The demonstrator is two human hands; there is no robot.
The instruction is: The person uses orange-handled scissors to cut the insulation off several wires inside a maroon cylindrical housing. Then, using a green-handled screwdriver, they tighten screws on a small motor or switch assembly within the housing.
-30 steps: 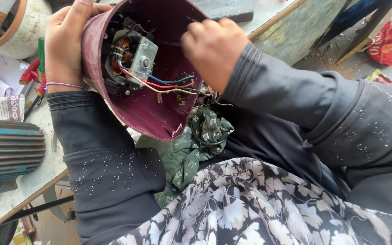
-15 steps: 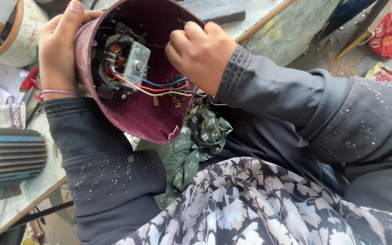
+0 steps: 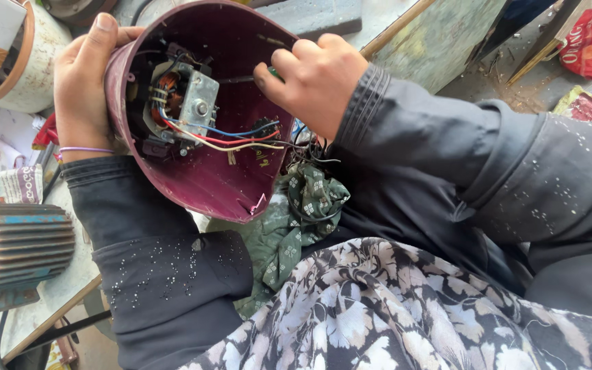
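Work sits mid-way, I judge: maroon appliance housing [image 3: 200,171] is held above the lap, left hand [image 3: 87,82] clamped on its rim, motor [image 3: 183,103] and coloured wires [image 3: 241,137] exposed, right hand [image 3: 316,79] inside pinching a slim tool, nothing reassembled yet.

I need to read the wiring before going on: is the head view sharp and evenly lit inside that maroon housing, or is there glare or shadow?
Head view: soft, even daylight with no glare; the small metal motor block and its red, blue and yellow wires are sharp inside the maroon plastic housing; the right hand shades only the wall beneath it; the left hand is clear; the frame edges bend slightly.
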